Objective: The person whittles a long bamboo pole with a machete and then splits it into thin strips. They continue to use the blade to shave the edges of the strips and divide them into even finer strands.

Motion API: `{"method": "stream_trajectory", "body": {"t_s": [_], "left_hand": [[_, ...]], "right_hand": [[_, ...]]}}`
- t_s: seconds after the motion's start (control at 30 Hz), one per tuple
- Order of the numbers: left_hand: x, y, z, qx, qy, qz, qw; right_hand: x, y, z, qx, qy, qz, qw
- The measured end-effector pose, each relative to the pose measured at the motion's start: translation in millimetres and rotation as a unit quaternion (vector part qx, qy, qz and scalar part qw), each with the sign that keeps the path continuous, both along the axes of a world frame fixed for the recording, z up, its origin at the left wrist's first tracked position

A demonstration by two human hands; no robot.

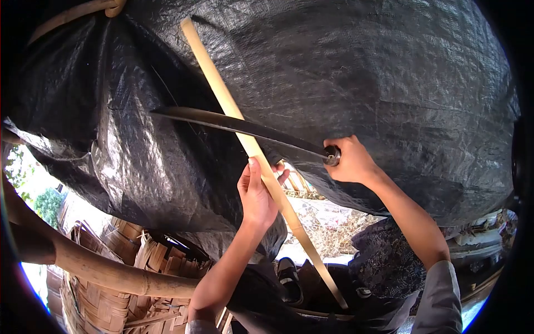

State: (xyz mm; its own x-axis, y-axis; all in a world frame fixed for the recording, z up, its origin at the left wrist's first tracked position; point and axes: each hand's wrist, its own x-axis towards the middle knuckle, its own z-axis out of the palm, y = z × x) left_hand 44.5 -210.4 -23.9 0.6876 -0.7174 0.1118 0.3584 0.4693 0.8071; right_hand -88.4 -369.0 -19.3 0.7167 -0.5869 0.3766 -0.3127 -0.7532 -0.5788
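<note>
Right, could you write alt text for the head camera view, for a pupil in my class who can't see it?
A person's right hand holds a long, dark-bladed knife, which crosses in front of a pale strip held upright but slanting in the left hand. Black sheeting fills much of the background, with woven basketwork at lower left.

The long pale-yellow bamboo strip (pixel 253 147) looks smooth, the long dark metal blade (pixel 270 135) matt, the wrinkled black plastic sheet (pixel 345 72) glossy.

Pale yellow strip (pixel 285 207), black tarp (pixel 345 72)
</note>
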Motion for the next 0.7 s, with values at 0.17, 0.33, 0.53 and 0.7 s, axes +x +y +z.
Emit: {"method": "stream_trajectory", "body": {"t_s": [0.17, 0.33, 0.53, 0.7], "left_hand": [[10, -1, -6, -0.027, -0.017, -0.006, 0.999], [11, -2, -8, -0.01, -0.068, 0.001, 0.998], [2, -4, -2, 0.004, -0.009, -0.008, 1.0], [7, -5, -7, 0.022, -0.03, -0.079, 0.996]], "right_hand": [[7, 25, -15, 0.134, -0.051, 0.153, 0.978], [13, 48, -28, 0.223, -0.078, 0.236, 0.943], [16, 62, -21, 0.253, -0.053, 0.193, 0.947], [19, 61, -20, 0.322, -0.109, 0.204, 0.918]]}}
